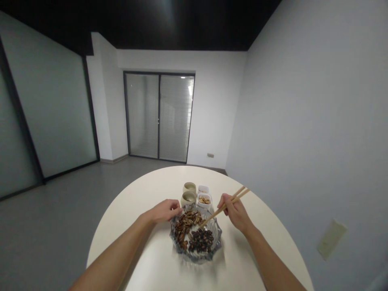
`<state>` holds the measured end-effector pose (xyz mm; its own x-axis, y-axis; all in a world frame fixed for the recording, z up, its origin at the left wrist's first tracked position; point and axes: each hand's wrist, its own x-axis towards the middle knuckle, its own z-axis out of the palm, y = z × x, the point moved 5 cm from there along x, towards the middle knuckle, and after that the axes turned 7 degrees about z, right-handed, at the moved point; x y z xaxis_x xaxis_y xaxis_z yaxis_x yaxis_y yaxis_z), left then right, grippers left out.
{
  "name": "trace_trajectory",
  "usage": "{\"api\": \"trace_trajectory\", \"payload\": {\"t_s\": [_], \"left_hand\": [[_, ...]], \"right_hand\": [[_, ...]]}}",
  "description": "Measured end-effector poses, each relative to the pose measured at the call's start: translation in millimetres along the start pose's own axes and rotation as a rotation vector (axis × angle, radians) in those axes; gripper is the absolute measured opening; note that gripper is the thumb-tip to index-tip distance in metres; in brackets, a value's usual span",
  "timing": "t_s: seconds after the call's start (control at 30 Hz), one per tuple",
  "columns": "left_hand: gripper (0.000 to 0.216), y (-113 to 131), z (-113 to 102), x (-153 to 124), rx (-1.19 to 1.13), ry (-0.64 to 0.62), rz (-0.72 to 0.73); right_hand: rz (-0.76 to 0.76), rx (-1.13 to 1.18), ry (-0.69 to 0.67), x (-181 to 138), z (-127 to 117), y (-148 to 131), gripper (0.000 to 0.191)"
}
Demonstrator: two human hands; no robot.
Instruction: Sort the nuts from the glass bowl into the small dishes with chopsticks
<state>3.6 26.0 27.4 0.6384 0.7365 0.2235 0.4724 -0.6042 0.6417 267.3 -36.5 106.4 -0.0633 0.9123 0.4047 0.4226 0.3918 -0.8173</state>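
Observation:
A clear glass bowl (216, 242) with a scalloped rim stands on the round table. Long brown striped pieces (183, 226), like seeds or nuts, lie along its left and back part. Dark, glossy, rounder pieces (201, 241) are heaped at its front right. My left hand (167, 210) is closed, its thumb and fingertips at the bowl's left rear rim. My right hand (235, 213) grips a pair of wooden chopsticks (217, 211), slanting down to the left into the bowl. Their tips are by the dark heap; whether they pinch a piece is too small to tell.
Two beige cups (183, 199) stand one behind the other just behind the bowl. Beside them are two small white containers (209, 205), the nearer holding light tan pieces. The white table (157, 182) has a curved edge; a wall (303, 141) rises at the right.

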Motion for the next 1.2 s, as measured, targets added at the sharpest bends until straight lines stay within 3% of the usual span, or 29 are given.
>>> {"api": "trace_trajectory", "payload": {"t_s": [0.4, 0.77, 1.2], "left_hand": [[0.038, -3, 0, 0, 0.027, 0.011, 0.015], [0.038, -3, 2, 0, -0.01, 0.009, 0.022], [0.039, -3, 1, 1, 0.026, 0.013, 0.0]], "right_hand": [[0.043, 0.009, -0.049, 0, 1, 1, 0.061], [-0.082, -0.105, -0.072, 0, 1, -6, 0.047], [-0.036, -0.051, -0.065, 6, -2, 8, 0.044]]}}
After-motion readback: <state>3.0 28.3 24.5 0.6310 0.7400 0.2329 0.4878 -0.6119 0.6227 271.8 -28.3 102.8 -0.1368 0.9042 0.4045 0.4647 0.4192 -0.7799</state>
